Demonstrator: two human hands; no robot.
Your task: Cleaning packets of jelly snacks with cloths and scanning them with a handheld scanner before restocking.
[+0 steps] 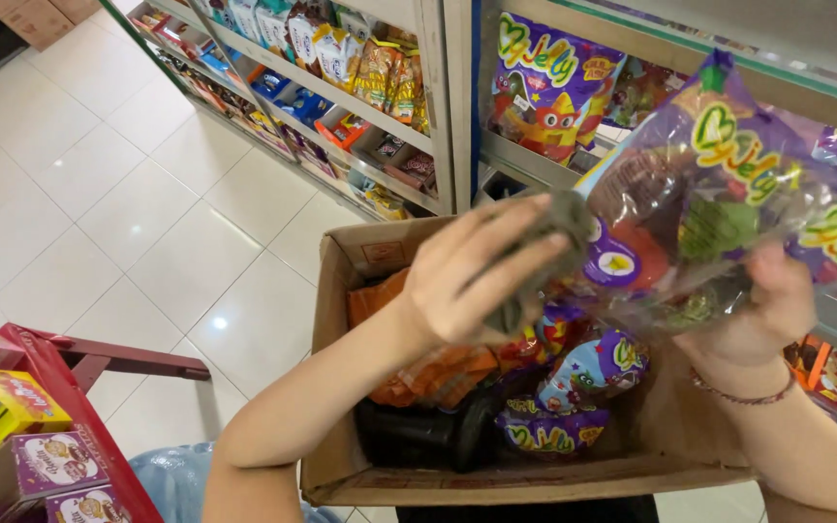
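Observation:
My right hand (762, 305) grips a large purple jelly bag (719, 194) from below, holding it up over a brown cardboard box (336, 291). Fingers of my left hand (467, 271) press a grey cloth (544, 242) against the bag's left side. Inside the box lie more purple jelly bags (573, 392), orange snack packs (433, 373) and a black bundle (428, 436).
Store shelves (438, 116) packed with snack bags run along the back and right. White tiled floor (118, 194) spreads to the left. A red cart (60, 387) with small boxes stands at the lower left. A light blue plastic bag (171, 479) lies by my left arm.

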